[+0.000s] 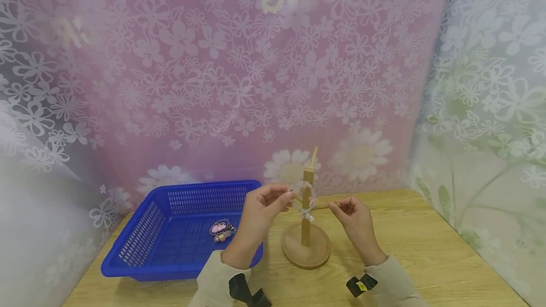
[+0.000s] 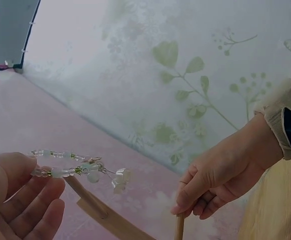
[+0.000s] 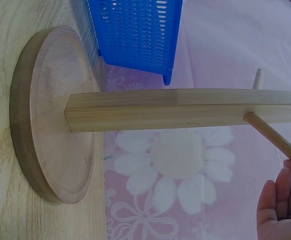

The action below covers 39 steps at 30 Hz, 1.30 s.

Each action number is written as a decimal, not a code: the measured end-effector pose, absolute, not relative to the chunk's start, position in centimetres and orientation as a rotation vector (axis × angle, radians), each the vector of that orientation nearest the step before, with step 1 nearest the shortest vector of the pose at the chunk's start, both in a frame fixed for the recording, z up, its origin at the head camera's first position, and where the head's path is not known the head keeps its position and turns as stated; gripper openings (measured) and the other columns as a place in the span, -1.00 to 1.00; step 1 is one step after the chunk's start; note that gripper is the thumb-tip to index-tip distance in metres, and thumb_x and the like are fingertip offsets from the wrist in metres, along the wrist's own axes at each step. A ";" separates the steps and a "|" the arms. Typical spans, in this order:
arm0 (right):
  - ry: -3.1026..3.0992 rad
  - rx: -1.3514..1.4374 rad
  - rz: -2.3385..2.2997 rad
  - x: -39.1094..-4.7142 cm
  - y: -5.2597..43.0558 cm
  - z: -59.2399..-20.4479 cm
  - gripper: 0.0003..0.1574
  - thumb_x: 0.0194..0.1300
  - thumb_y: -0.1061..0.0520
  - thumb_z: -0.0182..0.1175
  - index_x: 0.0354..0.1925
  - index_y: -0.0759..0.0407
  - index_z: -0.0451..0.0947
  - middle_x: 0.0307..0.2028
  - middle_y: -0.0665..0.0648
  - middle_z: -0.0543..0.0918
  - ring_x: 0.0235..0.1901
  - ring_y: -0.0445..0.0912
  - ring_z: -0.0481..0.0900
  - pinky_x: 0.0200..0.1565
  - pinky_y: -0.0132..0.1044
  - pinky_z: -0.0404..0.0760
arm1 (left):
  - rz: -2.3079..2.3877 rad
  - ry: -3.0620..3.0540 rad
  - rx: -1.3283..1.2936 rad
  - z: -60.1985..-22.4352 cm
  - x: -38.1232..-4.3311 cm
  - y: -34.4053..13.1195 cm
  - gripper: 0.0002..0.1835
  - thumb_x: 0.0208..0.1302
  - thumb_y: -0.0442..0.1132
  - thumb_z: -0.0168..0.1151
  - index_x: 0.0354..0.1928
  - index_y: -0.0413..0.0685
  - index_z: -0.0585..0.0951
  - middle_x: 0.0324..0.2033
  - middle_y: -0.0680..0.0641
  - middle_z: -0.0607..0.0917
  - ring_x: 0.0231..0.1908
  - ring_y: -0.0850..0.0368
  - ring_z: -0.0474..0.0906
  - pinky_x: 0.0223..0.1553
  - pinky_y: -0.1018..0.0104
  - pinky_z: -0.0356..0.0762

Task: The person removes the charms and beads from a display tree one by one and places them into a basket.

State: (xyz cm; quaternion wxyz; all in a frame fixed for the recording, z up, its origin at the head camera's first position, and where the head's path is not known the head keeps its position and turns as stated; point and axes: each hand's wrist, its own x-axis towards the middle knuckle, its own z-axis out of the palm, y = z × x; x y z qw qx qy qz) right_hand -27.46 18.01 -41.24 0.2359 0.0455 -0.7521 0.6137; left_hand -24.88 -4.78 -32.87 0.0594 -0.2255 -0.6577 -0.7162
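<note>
A wooden stand (image 1: 306, 231) with a round base, an upright post and short side pegs stands on the table. My left hand (image 1: 266, 206) is left of the post and pinches a beaded bracelet (image 2: 60, 172) of clear and pale green beads between thumb and fingers. From the bracelet hangs a white flower-like charm (image 2: 120, 181). The bracelet is close to a peg tip; whether it encircles the peg I cannot tell. On the other side, my right hand (image 1: 351, 214) pinches the outer end of a wooden peg (image 3: 274, 135) that sticks out from the post.
A blue plastic basket (image 1: 183, 269) is on the wooden table (image 1: 409, 240) left of the stand. Inside it lie a few bracelets (image 1: 222, 231) with pink and coloured pieces. Behind the table hangs a pink flowered curtain (image 1: 256, 84).
</note>
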 end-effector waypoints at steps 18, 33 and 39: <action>-2.054 0.144 1.692 -27.5 18.1 -41.3 -0.71 0.20 0.16 0.31 -0.35 0.38 0.46 -0.41 0.00 0.58 -0.47 -0.23 0.50 -0.41 -0.43 0.50 | -2.092 -2.092 -0.638 -34.4 -25.8 -8.2 -0.76 0.22 -0.28 0.27 -0.15 -0.33 0.63 -0.28 -0.22 0.70 -0.37 0.12 0.66 -0.26 0.27 0.61; -2.078 0.110 1.682 -27.4 18.1 -41.2 -0.71 0.20 0.14 0.31 -0.35 0.35 0.47 -0.41 0.02 0.58 -0.46 -0.22 0.51 -0.39 -0.43 0.51 | -1.966 -2.217 -0.419 -36.9 -26.0 -12.5 -0.80 0.20 -0.29 0.29 -0.18 -0.25 0.64 -0.29 -0.19 0.71 -0.35 0.09 0.66 -0.28 0.32 0.61; -2.060 0.116 1.726 -27.3 18.0 -41.1 -0.69 0.19 0.14 0.32 -0.34 0.37 0.46 -0.40 0.01 0.57 -0.45 -0.21 0.51 -0.39 -0.42 0.51 | -1.887 -2.315 -0.330 -37.2 -26.3 -14.4 -0.78 0.22 -0.21 0.28 -0.14 -0.16 0.65 -0.33 -0.08 0.72 -0.36 0.11 0.65 -0.58 0.40 0.49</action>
